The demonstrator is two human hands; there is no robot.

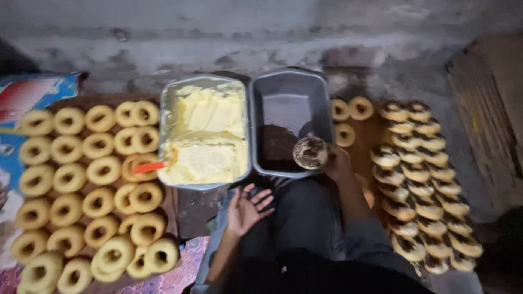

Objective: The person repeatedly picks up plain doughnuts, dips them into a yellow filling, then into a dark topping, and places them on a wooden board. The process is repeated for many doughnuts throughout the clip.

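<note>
so the person's sitting on the floor (381,71) with everything spread out in front of them. right hand (335,163) is holding a donut (310,152) that's coated in dark sprinkles, fingers wrapped round its far side, right over the near right corner of the grey tub (291,92). that tub has a heap of dark sprinkles (275,148) piled at its near end, rest of it is bare.

left hand (246,209) holds nothing, fingers spread wide, palm down, resting by the knee just near of the metal tray (204,81). the tray sits touching the tub on its left side and is full of pale yellow cream (210,136). an orange handle (148,167) sticks out over the tray's near left corner, its working end down in the cream.

off to the left there's a board packed with plain donuts (81,185), rows and rows, some overlapping at the near end. on the right a long double row of finished donuts (422,185) with cream and sprinkles, running toward the near edge. three more plain ones (348,117) sit between the tub and that row. it's pretty blurry so finer detail is hard to make out.
</note>
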